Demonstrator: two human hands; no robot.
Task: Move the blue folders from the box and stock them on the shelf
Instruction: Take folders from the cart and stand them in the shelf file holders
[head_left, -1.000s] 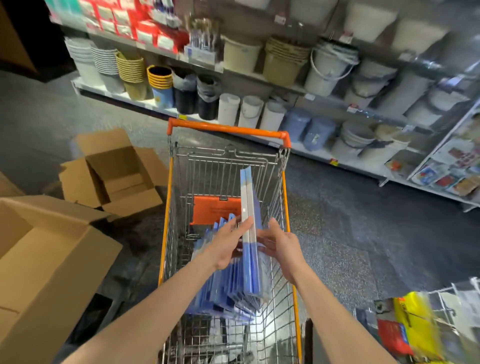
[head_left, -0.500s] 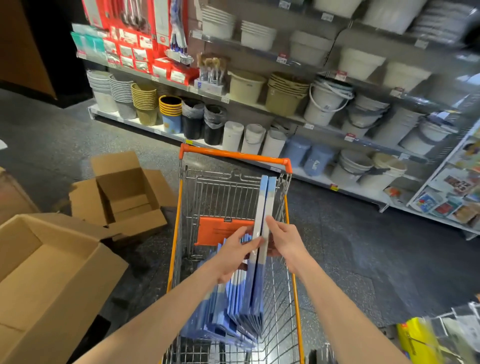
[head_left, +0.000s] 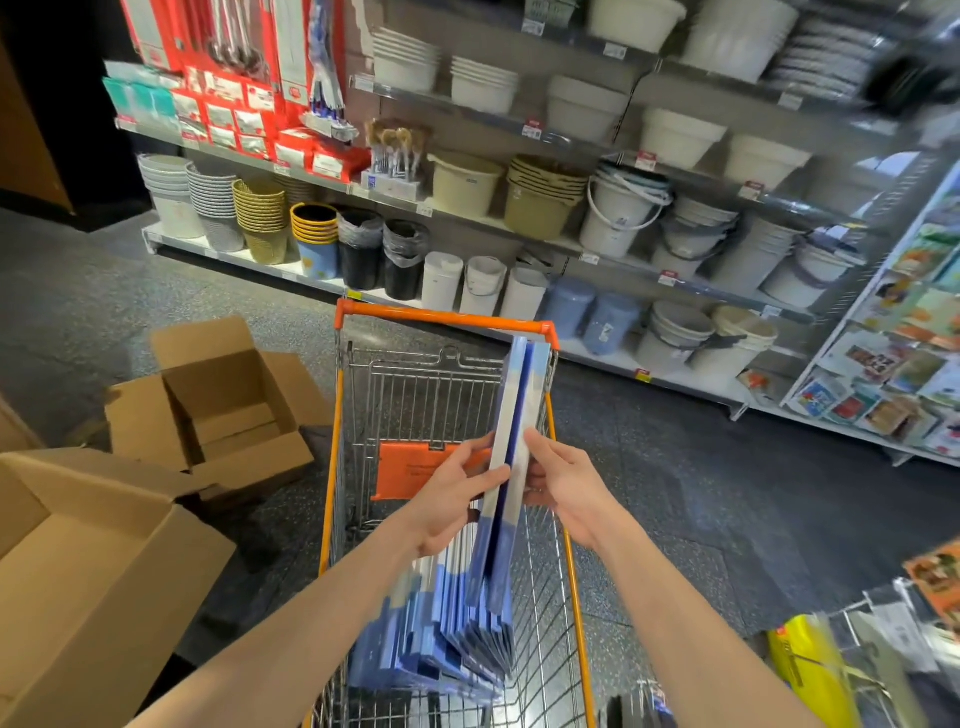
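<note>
A stack of blue and white folders (head_left: 511, 441) stands on edge above an orange-framed wire shopping cart (head_left: 447, 318). My left hand (head_left: 452, 493) presses the stack's left face and my right hand (head_left: 563, 483) presses its right face, so both hold it upright. More blue folders (head_left: 431, 639) lean fanned out inside the cart below my left forearm. An open cardboard box (head_left: 78, 561) sits at the lower left and a second open box (head_left: 218, 405) lies behind it on the floor.
A long shelf (head_left: 519, 228) of buckets, bins and baskets runs across the back. A rack of printed cards (head_left: 893, 364) stands at the right. A yellow packet (head_left: 810, 670) and wire rack are at the lower right. Dark speckled floor surrounds the cart.
The held folders have risen higher out of the cart, with both hands staying on them. My view has tilted upward, showing more of the shelves.
</note>
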